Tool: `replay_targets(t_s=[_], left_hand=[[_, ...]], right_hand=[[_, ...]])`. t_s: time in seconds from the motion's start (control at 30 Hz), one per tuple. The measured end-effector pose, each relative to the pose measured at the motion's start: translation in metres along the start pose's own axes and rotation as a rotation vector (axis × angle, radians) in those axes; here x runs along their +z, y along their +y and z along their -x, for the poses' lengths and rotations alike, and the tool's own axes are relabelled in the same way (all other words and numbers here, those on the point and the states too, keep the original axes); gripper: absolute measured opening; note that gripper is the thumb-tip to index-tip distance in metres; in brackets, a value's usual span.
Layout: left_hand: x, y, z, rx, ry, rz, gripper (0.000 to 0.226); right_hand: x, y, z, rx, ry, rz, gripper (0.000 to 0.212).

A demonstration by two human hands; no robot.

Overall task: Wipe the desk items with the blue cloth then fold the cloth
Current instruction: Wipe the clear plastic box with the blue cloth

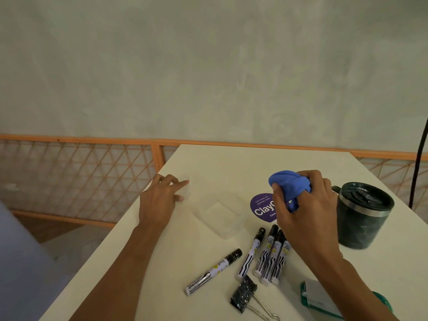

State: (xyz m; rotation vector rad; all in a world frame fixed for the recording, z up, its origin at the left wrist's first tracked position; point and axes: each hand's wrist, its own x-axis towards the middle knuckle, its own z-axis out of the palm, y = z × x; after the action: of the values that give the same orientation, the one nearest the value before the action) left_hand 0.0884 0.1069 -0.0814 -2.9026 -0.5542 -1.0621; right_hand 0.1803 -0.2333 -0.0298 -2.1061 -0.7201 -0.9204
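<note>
Still in the wiping part; no folding yet. Blue cloth (289,186) bunched up in a ball, squeezed tight in the right hand (305,209), held just above the purple sticker (260,208) in the middle of the white desk (231,163). Left hand (159,200) loose, fingers spread, holding nothing, resting near the left edge beside something small and see-through. Next, probably: pick one thing, hold it with the free hand, rub it with the cloth. Lots to choose from: five markers (261,253) close by, a binder clip (244,295) nearer still, a dark mug (363,216) to the right. Hard to see: a clear flat case (220,216) between the hands, nearly the desk's colour. Green and white thing (317,297) at the near right half hidden under the arm.
</note>
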Motion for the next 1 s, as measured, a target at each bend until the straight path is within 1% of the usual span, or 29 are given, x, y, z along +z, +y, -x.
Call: replay_targets(t_s=[0.13, 0.23, 0.3, 0.33, 0.4, 0.5, 0.57, 0.67, 0.73, 0.8, 0.83, 0.93, 1.0], left_hand=[[-0.005, -0.001, 0.000, -0.034, -0.035, 0.116, 0.068], [-0.016, -0.016, 0.002, -0.148, -0.089, 0.169, 0.083], [-0.019, -0.035, 0.006, -0.216, -0.151, 0.259, 0.089], [-0.019, -0.045, 0.009, -0.230, -0.182, 0.302, 0.087], [-0.018, -0.059, 0.014, -0.229, -0.223, 0.329, 0.076], [-0.017, -0.064, 0.013, -0.222, -0.186, 0.307, 0.049], [-0.018, -0.063, 0.011, -0.215, -0.159, 0.232, 0.043], [-0.021, -0.061, 0.010, -0.194, -0.176, 0.098, 0.033], [-0.023, -0.057, 0.010, -0.209, -0.156, 0.084, 0.033], [-0.025, -0.051, 0.010, -0.227, -0.106, 0.091, 0.039], [-0.026, -0.048, 0.010, -0.244, -0.091, 0.097, 0.048], [-0.025, -0.039, 0.012, -0.375, -0.106, 0.196, 0.087], [-0.024, -0.036, 0.012, -0.475, -0.145, 0.248, 0.106]], right_hand=[[0.000, 0.001, 0.000, -0.005, -0.011, 0.002, 0.022], [0.000, 0.002, 0.000, 0.014, -0.033, -0.016, 0.022], [0.000, 0.002, 0.000, 0.021, -0.045, -0.026, 0.021], [0.000, 0.002, 0.001, 0.021, -0.054, -0.028, 0.022], [0.001, 0.003, 0.001, 0.022, -0.081, -0.025, 0.024], [0.003, 0.004, 0.002, 0.043, -0.129, -0.027, 0.026], [0.003, 0.005, 0.002, 0.070, -0.149, -0.037, 0.025], [0.003, 0.004, 0.003, 0.097, -0.167, -0.054, 0.023], [0.003, 0.003, 0.003, 0.093, -0.168, -0.056, 0.021], [0.003, 0.003, 0.003, 0.095, -0.169, -0.058, 0.021], [0.003, 0.003, 0.003, 0.099, -0.173, -0.059, 0.022], [0.004, 0.004, 0.003, 0.102, -0.177, -0.072, 0.024], [0.004, 0.003, 0.003, 0.105, -0.176, -0.088, 0.026]])
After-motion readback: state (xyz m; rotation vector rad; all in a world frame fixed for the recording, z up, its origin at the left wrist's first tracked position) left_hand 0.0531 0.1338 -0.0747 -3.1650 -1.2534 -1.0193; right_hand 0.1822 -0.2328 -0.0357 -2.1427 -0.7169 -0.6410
